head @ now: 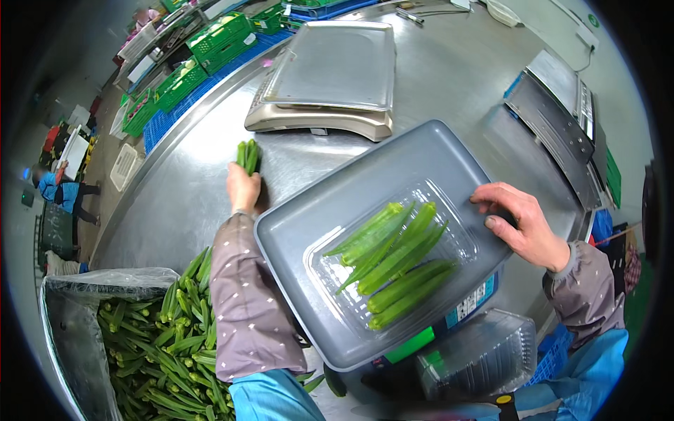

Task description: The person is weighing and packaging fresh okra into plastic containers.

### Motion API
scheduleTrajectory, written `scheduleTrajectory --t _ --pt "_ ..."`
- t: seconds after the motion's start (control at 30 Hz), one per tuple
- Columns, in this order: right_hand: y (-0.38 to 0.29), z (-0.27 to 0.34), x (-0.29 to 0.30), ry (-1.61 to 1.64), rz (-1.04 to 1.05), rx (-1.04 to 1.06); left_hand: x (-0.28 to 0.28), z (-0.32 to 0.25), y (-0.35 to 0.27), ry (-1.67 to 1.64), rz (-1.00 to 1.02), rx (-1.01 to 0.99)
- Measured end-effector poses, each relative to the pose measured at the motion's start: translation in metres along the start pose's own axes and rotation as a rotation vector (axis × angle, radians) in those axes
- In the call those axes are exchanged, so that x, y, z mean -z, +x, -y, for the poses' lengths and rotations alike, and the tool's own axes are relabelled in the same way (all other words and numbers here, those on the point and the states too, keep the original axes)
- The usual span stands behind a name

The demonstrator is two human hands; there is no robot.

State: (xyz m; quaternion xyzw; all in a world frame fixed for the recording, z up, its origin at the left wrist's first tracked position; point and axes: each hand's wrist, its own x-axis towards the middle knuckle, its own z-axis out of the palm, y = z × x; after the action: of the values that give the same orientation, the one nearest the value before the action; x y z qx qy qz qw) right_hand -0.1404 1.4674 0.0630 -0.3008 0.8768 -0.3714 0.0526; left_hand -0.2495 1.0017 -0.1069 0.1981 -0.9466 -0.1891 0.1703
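My left hand [245, 188] grips a few okra pods [247, 156] over the steel table, left of a grey weighing pan [442, 152]. On that pan lies a clear plastic tray [326, 252] with several okra pods [403, 258] inside, laid slantwise. My right hand [518, 223] hovers at the pan's right edge, fingers apart and nothing in them; whether it touches the rim I cannot tell. Below the pan shows part of the scale's body [468, 302] with keys. A heap of loose okra [168, 352] fills a plastic-lined box at lower left, partly hidden by my left sleeve.
A second scale [337, 68] stands behind the pan. Stacked clear plastic trays [484, 352] sit at lower right. A metal-topped machine [558, 116] is on the right. Beyond the table edge are green crates [181, 84] and a person [63, 189] in blue.
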Motion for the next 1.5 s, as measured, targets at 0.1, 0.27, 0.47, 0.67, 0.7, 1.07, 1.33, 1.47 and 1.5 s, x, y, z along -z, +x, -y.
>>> scheduleTrajectory --t 0.1,0.27,0.47,0.67,0.7,1.07,1.33,1.47,1.5 --pt "-0.005 -0.001 -0.001 0.040 -0.036 0.007 0.038 -0.007 -0.006 -0.565 0.261 0.268" --pt "-0.018 -0.008 -0.004 0.105 -0.040 0.023 0.144 -0.077 -0.077 -0.726 0.310 -0.014" --pt "-0.041 -0.006 -0.002 0.203 -0.007 0.042 0.176 -0.179 -0.197 -0.380 0.475 -0.506" --pt "-0.058 -0.003 0.006 0.253 0.029 0.068 0.159 -0.216 -0.240 0.059 0.354 -0.581" --pt "-0.061 -0.003 0.009 0.280 0.030 0.055 0.162 -0.216 -0.245 0.060 0.355 -0.576" --pt "-0.053 -0.006 0.004 0.205 -0.017 0.133 0.200 -0.143 -0.321 -0.177 0.118 -0.174" --pt "-0.026 0.013 -0.004 0.066 0.054 0.203 0.212 -0.124 -0.363 -0.214 0.048 -0.019" --pt "-0.008 0.010 -0.019 -0.122 -0.021 0.396 0.212 -0.125 -0.373 -0.258 0.041 0.036" --pt "-0.004 0.010 -0.021 -0.197 -0.042 0.467 0.210 -0.127 -0.374 -0.284 0.055 0.049"
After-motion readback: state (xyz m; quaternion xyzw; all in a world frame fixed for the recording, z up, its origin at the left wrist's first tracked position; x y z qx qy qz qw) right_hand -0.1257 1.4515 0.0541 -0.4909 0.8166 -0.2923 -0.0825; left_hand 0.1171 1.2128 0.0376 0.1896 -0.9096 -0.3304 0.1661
